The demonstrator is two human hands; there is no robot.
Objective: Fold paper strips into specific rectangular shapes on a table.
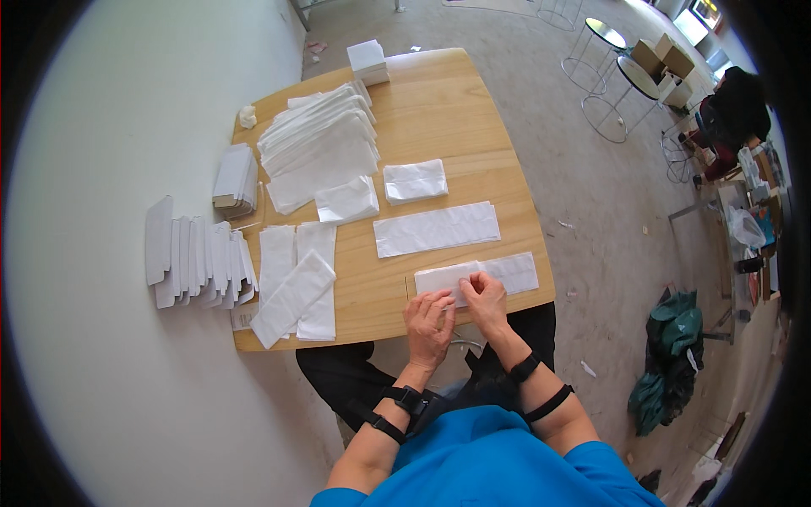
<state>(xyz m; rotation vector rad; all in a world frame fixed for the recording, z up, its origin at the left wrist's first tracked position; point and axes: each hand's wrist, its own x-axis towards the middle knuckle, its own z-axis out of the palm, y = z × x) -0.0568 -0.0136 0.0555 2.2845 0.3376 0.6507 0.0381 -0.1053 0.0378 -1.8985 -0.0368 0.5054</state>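
A plain white wall [127, 127] fills the left side, beside a light wood-grained worktop [460, 110] with rounded corners. The grey, scuffed floor [583, 220] carries scraps of litter. Round-topped stools [638, 78] with thin metal frames stand beyond, near a cluttered side table [728, 201]. Bright light [691, 28] shows at the upper right.

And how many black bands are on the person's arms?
4 in view: one at the left wrist, one on the left forearm, one at the right wrist, one on the right forearm.
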